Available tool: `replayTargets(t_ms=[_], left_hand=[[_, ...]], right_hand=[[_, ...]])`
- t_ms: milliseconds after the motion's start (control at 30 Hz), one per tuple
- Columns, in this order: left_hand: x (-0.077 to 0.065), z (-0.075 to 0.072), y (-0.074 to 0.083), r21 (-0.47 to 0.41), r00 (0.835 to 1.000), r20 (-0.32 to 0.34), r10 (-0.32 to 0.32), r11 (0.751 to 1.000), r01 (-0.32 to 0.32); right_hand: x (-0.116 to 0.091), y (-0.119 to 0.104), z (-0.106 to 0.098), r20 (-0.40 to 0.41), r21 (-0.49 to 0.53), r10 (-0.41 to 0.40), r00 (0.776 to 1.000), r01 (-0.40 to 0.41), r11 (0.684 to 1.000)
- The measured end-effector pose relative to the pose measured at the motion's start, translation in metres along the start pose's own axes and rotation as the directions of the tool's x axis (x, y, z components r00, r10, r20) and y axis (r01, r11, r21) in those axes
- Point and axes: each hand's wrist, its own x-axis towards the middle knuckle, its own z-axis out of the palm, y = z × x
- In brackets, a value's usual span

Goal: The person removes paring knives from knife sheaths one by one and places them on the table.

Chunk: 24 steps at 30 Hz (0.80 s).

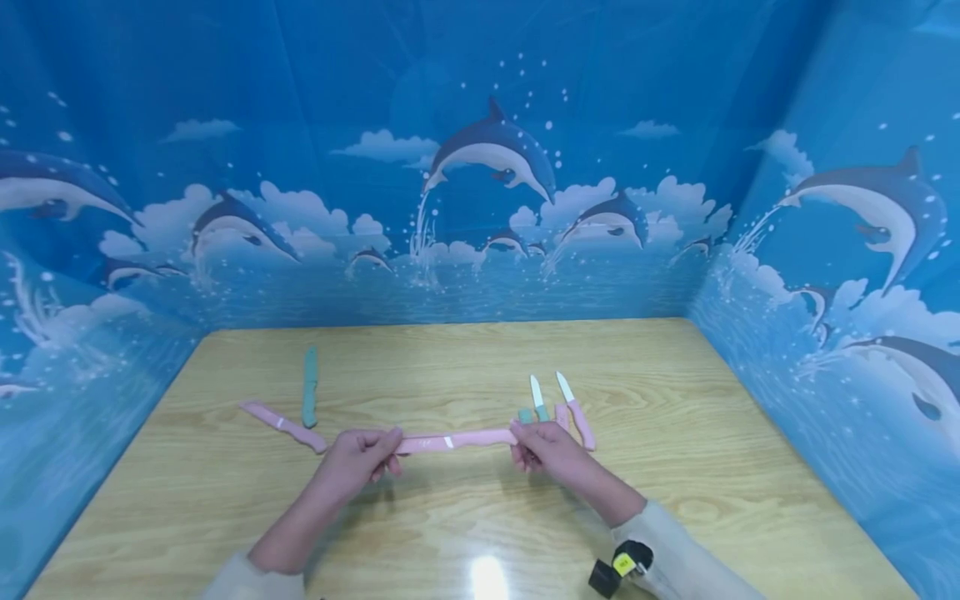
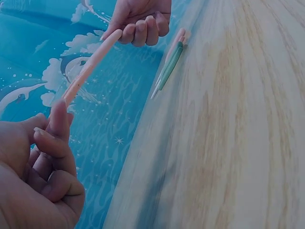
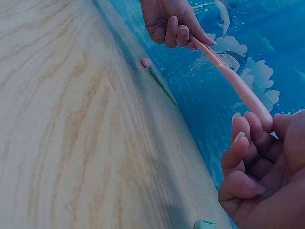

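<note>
A pink knife (image 1: 483, 437) in a pink blade cover (image 1: 423, 445) spans the gap between both hands, level above the table. My left hand (image 1: 360, 458) pinches the cover's far end between thumb and fingers. At the handle's butt, the right hand (image 1: 551, 450) grips with thumb and fingertips. A white strip shows where cover and handle meet. Both wrist views show the knife raised off the wood, the left wrist view with the handle (image 2: 100, 53) leading to the other hand, the right wrist view with the handle (image 3: 245, 95) close up.
On the table (image 1: 450, 367) at left lie another pink covered knife (image 1: 281, 423) and a green one (image 1: 310, 387). Behind the right hand lie a bare-bladed green paring knife (image 1: 537, 396), a pink one (image 1: 576, 412), and small green (image 1: 524, 415) and pink (image 1: 562, 413) covers. Dolphin-print curtains (image 1: 480, 292) surround the table.
</note>
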Motion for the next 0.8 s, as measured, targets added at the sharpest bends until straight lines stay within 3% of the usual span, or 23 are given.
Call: replayTargets(t_ms=[333,500,600,700,767,800], left_hand=[[-0.001,0.001,0.000,0.028,1.000,0.005,0.005,1.000,-0.005],[0.001,0.001,-0.002,0.050,0.999,0.029,0.038,0.998,-0.039],[0.001,0.002,-0.002,0.114,0.996,0.024,0.086,0.990,-0.088],[-0.001,0.004,-0.001,0.267,0.979,-0.024,0.204,0.945,-0.191],[-0.003,0.005,0.001,0.423,0.946,-0.049,0.322,0.864,-0.272],[-0.004,0.005,0.002,0.503,0.920,-0.054,0.389,0.806,-0.311]], right_hand=[[0.000,0.003,0.003,-0.020,0.029,-0.011,1.000,0.012,1.000],[0.001,0.006,0.004,-0.046,0.041,-0.022,0.999,0.024,0.999],[0.002,0.008,0.004,-0.047,0.063,-0.021,0.999,0.024,0.998],[0.003,0.010,0.004,-0.041,0.074,-0.029,0.999,0.032,0.997],[0.003,0.011,0.004,-0.038,0.076,-0.039,0.999,0.042,0.996],[0.004,0.011,0.004,-0.037,0.075,-0.044,0.998,0.047,0.996]])
